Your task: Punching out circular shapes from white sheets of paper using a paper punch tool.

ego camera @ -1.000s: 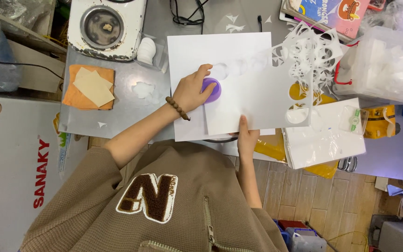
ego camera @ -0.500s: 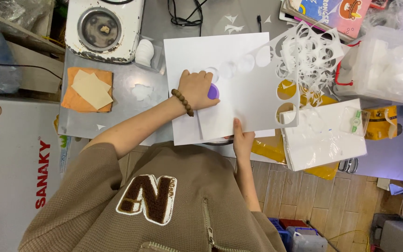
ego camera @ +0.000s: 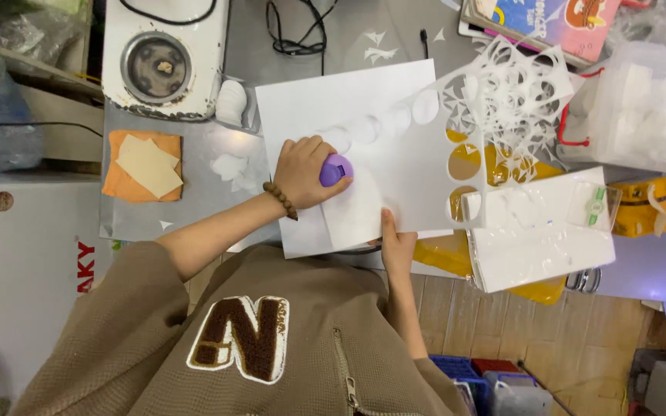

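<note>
On the grey table [ego camera: 194, 208], a purple punch [ego camera: 335, 169] is gripped by the left hand [ego camera: 302, 171] atop a white sheet [ego camera: 364, 123], thin, floppy and easily creased, pinned flat at its near edge by the right hand [ego camera: 396, 248].

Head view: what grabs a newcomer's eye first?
The large white sheet at centre, with a row of round holes along its upper part. The left hand presses a purple punch onto it, while the right hand pins the sheet's near edge. To the right, a tangle of cut-out white scraps lies over yellow packets, and orange cloth sits at left.
</note>
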